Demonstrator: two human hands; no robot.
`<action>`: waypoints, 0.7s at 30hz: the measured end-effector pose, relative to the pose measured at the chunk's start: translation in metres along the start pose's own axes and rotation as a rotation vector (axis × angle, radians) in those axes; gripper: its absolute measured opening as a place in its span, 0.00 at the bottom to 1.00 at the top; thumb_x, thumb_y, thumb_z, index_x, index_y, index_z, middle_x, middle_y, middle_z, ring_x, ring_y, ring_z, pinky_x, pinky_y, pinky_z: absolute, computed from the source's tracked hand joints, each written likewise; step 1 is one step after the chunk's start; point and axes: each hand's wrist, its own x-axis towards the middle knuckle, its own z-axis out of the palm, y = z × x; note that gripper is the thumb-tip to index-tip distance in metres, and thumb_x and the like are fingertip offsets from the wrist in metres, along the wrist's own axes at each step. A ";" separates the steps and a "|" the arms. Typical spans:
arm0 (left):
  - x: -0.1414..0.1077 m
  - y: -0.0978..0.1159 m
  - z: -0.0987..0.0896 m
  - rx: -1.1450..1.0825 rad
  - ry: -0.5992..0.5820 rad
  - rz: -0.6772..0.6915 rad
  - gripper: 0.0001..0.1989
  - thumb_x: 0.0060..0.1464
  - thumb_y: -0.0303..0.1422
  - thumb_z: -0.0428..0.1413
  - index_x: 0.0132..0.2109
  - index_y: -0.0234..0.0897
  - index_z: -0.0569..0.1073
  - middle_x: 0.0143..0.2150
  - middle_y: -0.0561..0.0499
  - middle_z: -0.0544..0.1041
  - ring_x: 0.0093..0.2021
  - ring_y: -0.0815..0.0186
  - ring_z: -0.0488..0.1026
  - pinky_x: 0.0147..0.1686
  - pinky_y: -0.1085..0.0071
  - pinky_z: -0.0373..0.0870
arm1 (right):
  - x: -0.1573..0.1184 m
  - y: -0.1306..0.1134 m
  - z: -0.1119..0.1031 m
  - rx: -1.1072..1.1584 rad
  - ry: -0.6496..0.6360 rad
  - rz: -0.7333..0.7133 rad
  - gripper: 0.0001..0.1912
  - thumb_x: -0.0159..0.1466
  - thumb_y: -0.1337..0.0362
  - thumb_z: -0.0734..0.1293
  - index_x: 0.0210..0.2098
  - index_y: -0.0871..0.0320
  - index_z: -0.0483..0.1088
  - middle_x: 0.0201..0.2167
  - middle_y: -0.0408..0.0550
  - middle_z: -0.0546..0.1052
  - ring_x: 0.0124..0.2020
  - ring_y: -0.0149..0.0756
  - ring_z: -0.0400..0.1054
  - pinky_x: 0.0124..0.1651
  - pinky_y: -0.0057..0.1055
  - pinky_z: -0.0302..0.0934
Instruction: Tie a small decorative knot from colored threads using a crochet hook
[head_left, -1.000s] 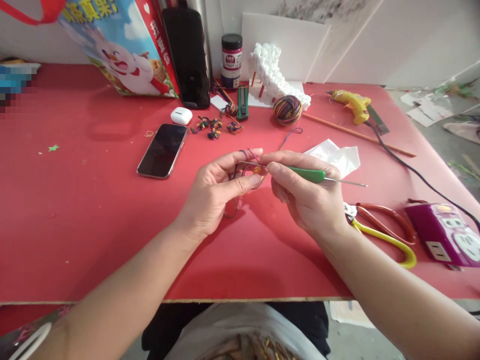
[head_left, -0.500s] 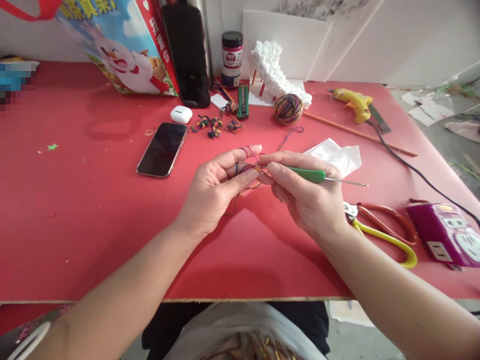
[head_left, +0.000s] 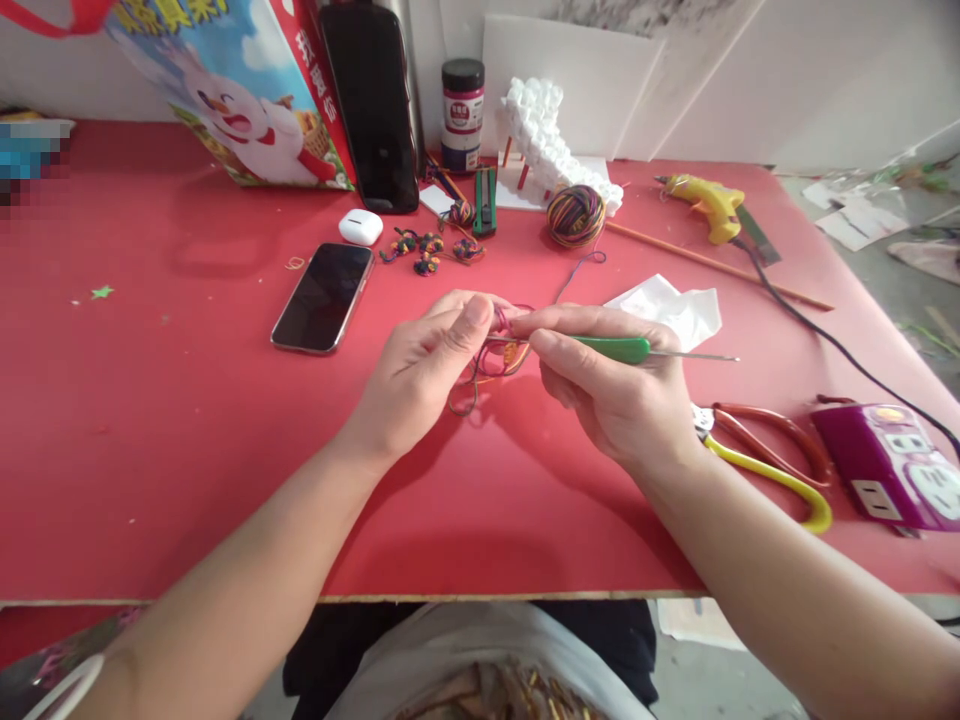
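My right hand [head_left: 615, 375] grips a crochet hook [head_left: 619, 348] by its green handle, its bare metal end pointing right. The hook's other end reaches the multicoloured yarn [head_left: 510, 352] at my left fingertips. My left hand [head_left: 427, 370] is closed on this yarn, thumb raised over the curled fingers, with loops hanging just below. A thin strand runs from there up to a ball of multicoloured yarn [head_left: 576, 216]. Several small knotted yarn pieces [head_left: 427, 262] lie beyond my hands.
On the red table [head_left: 225, 480] are a phone [head_left: 322, 298], a white earbud case [head_left: 361, 227], a green cutter [head_left: 485, 202] and a yellow glue gun [head_left: 705, 205]. Pliers [head_left: 772, 460] and a purple box [head_left: 892, 465] lie right of my right forearm. A patterned bag [head_left: 247, 110] stands behind.
My left thumb has lifted off the yarn and my left index finger has curled in. More of the loops and the small yellow-orange part of the yarn now shows. The hook has tilted slightly.
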 end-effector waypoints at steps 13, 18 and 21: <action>0.001 0.002 -0.006 0.346 -0.051 0.158 0.17 0.70 0.45 0.59 0.38 0.42 0.85 0.43 0.45 0.78 0.47 0.58 0.75 0.53 0.62 0.70 | 0.001 0.003 -0.001 0.002 -0.032 -0.006 0.05 0.62 0.62 0.79 0.37 0.53 0.88 0.25 0.43 0.79 0.20 0.27 0.61 0.24 0.31 0.59; 0.001 0.004 -0.006 0.326 -0.047 0.145 0.17 0.68 0.45 0.60 0.36 0.41 0.85 0.40 0.46 0.77 0.43 0.59 0.72 0.47 0.63 0.69 | 0.001 0.001 0.000 0.009 -0.024 0.012 0.05 0.61 0.62 0.79 0.37 0.52 0.88 0.21 0.41 0.76 0.19 0.28 0.60 0.23 0.32 0.57; -0.001 0.008 -0.002 0.312 -0.023 0.109 0.18 0.65 0.49 0.63 0.34 0.41 0.85 0.34 0.48 0.77 0.38 0.61 0.72 0.41 0.63 0.69 | 0.001 -0.003 0.000 -0.001 -0.011 0.012 0.04 0.61 0.63 0.78 0.35 0.52 0.88 0.19 0.40 0.74 0.18 0.28 0.59 0.22 0.32 0.55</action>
